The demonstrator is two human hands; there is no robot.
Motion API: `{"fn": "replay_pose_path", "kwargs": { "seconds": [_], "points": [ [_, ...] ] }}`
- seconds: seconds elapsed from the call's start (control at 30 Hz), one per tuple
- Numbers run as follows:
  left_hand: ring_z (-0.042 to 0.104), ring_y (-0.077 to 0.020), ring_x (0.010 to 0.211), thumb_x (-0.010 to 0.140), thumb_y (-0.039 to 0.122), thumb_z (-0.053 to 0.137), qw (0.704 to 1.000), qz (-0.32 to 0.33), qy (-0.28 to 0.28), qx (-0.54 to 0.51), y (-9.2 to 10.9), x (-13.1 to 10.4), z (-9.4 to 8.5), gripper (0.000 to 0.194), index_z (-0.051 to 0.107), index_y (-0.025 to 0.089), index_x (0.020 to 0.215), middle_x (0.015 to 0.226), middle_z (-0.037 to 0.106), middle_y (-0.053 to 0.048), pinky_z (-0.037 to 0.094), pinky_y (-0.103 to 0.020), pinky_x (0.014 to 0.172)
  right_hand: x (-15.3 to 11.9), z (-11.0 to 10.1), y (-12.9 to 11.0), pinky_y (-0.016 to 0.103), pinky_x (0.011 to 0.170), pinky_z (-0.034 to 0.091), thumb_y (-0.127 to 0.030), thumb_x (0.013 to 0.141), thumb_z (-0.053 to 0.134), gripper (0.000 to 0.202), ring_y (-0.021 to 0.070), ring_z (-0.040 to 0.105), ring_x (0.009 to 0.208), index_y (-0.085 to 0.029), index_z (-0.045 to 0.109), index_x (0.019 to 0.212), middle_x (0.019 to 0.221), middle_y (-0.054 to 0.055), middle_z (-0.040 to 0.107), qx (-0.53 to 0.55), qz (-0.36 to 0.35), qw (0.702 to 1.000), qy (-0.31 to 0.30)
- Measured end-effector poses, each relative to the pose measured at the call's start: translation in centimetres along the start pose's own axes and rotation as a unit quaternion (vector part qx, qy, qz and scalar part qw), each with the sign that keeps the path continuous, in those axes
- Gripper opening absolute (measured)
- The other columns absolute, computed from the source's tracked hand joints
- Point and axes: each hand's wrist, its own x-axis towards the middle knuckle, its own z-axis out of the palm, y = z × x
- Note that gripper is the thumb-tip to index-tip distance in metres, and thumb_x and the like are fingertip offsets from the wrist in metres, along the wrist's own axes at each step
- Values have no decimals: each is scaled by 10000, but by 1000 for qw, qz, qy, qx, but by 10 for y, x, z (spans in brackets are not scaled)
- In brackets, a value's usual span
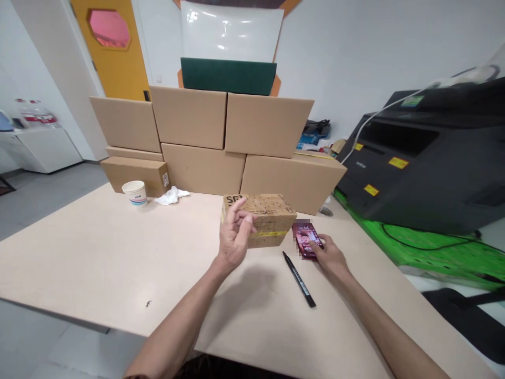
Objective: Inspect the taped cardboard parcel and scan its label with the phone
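Two hands (pixel 234 237) (pixel 329 255) | beige table (pixel 98 252) (stacked cartons (pixel 221 137) behind) | printer (pixel 430 158)

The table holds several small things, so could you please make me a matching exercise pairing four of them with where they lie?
Things:
1. paper cup
2. black pen
3. phone
4. small printed box

Places:
A. under the right hand
B. just beyond the raised left hand
C. far left, beside a crumpled tissue
D. on the bare table between the two forearms

Pairs: 1-C, 2-D, 3-A, 4-B
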Motion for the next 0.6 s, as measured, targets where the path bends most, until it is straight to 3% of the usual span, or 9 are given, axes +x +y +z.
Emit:
{"fn": "replay_pose_path", "kwargs": {
  "seconds": [0.13, 0.3, 0.43, 0.6],
  "points": [
    [643, -84, 667, 996, 312, 626, 997, 43, 67, 21, 1, 9, -20, 388, 570, 253, 1375, 1019, 705, -38, 565, -229, 627, -11, -2, -14, 583, 1011, 510, -518, 992, 414, 631, 441, 682, 1210, -119, 525, 1468, 1338, 271, 647, -100, 11, 994, -44],
    [656, -118, 791, 945, 268, 661, 985, 83, 125, 80, -2, 22, -53, 404, 592, 275, 1342, 1061, 699, -42, 549, -244, 665, -23, -5, -29, 594, 1003, 501, -566, 1028, 253, 683, 457, 675, 1209, -143, 453, 1527, 1394, 263, 578, -165, 18, 983, -72],
    [651, -146, 844, 921, 293, 658, 986, 35, 129, 103, -12, 28, -70, 418, 592, 262, 1332, 1071, 687, -53, 535, -268, 686, -27, -9, -34, 586, 1008, 499, -547, 1035, 215, 676, 444, 659, 1233, -142, 439, 1528, 1377, 251, 582, -193, 19, 978, -78],
    [632, -136, 794, 898, 336, 666, 987, -38, 128, 86, -25, 27, -75, 454, 577, 245, 1334, 1107, 658, -59, 523, -266, 667, -28, -13, -30, 582, 1031, 488, -523, 1028, 245, 674, 443, 616, 1289, -122, 443, 1533, 1402, 259, 583, -208, 14, 976, -70]
  ]
}}
